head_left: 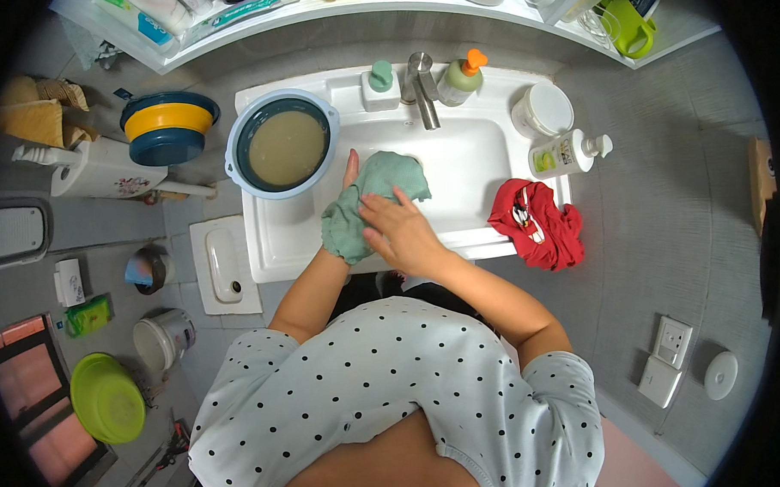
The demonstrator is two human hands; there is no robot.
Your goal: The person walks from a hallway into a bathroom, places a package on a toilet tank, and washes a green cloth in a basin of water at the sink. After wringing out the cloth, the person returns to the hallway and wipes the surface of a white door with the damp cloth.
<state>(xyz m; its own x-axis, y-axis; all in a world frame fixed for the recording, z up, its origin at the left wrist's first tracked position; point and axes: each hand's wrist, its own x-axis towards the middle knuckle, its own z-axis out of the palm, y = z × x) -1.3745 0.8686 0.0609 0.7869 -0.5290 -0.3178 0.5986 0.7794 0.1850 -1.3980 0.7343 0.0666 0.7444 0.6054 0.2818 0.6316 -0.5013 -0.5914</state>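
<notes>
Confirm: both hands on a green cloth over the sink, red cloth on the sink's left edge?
Not quite. In the head view the red cloth lies on the sink's right edge, not left. Both the left hand and right hand are on the green cloth.

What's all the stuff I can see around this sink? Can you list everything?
sink: one, white, centre
tap: one, metal, behind sink
cloth: one, green, over sink, under both hands
basin: one, blue-grey, murky water, sink's left corner
red cloth: one, sink's right edge
pump bottles: two, green by tap, white at right
stacked bowls: yellow and blue, left
green bowl: one, floor, lower left
left hand: under cloth
right hand: pressing on cloth
</notes>
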